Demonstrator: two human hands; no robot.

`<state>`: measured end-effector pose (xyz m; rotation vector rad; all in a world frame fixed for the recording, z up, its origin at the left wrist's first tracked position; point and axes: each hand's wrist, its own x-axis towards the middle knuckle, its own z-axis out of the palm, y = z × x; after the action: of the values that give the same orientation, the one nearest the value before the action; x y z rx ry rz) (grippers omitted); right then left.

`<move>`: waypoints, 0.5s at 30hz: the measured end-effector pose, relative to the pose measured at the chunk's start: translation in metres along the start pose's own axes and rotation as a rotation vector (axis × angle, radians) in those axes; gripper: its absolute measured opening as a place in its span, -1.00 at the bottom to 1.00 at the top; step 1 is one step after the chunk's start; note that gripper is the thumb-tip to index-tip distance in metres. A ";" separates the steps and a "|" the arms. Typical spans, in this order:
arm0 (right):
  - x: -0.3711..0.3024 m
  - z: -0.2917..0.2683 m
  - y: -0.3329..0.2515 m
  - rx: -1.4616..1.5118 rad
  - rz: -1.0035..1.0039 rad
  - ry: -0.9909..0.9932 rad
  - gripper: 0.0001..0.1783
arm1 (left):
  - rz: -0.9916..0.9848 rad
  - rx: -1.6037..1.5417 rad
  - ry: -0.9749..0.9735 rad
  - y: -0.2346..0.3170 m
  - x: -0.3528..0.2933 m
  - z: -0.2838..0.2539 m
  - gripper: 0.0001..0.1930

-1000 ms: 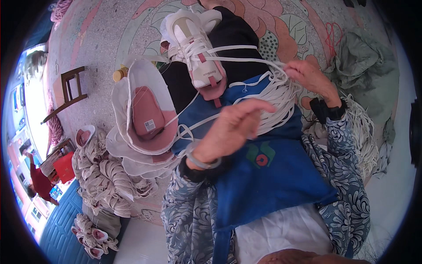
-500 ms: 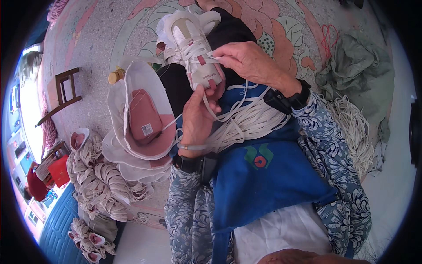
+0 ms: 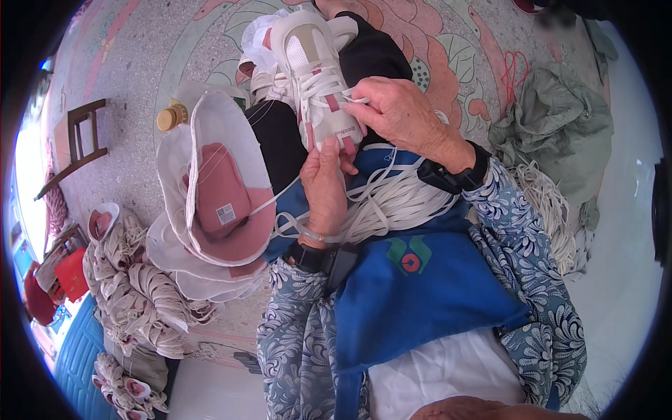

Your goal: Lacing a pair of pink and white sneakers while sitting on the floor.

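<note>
A white and beige shoe upper (image 3: 323, 84) with pink trim lies on my black-trousered leg, its tongue toward me. White shoelace (image 3: 322, 85) crosses its front in several rows. My left hand (image 3: 325, 185) grips the tongue end, thumb on top and the other fingers partly hidden beneath. At the upper's right edge, my right hand (image 3: 402, 115) pinches the lace between thumb and forefinger. Below my hands, a bundle of loose white laces (image 3: 399, 203) rests on my blue apron (image 3: 427, 301).
Nested white and pink shoe uppers (image 3: 227, 189) stand to my left, beside a bottle with a yellow cap (image 3: 168, 119). Bundled uppers (image 3: 143, 287) lie lower left, near a wooden frame (image 3: 85, 133). More laces (image 3: 546, 210) and a grey-green cloth (image 3: 553, 126) lie on the right.
The surroundings on the left have shifted leftward in the view. My left hand sits slightly farther right on the tongue, and my right hand is a little lower, still pinching the lace.
</note>
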<state>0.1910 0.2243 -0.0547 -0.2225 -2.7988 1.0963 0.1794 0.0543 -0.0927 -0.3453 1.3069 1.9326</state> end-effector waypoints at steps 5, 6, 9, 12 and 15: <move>0.006 -0.005 -0.006 -0.225 -0.179 -0.032 -0.84 | -0.013 -0.021 -0.058 0.003 -0.001 -0.006 -0.66; 0.006 -0.008 -0.006 -0.324 -0.242 -0.012 -0.84 | -0.015 -0.031 -0.062 0.003 -0.001 -0.005 -0.66; -0.002 -0.018 -0.004 -0.373 -0.224 -0.154 -0.88 | -0.065 -0.002 -0.053 0.005 -0.003 -0.005 -0.66; -0.013 -0.007 -0.003 -0.226 -0.186 -0.115 -0.86 | -0.092 -0.026 -0.086 0.003 -0.003 -0.008 -0.66; -0.012 -0.012 -0.003 -0.019 -0.134 -0.052 -0.86 | -0.073 -0.050 -0.028 0.008 -0.005 0.002 -0.68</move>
<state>0.2043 0.2280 -0.0448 -0.0079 -2.8232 1.0605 0.1774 0.0524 -0.0840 -0.3840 1.2133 1.9044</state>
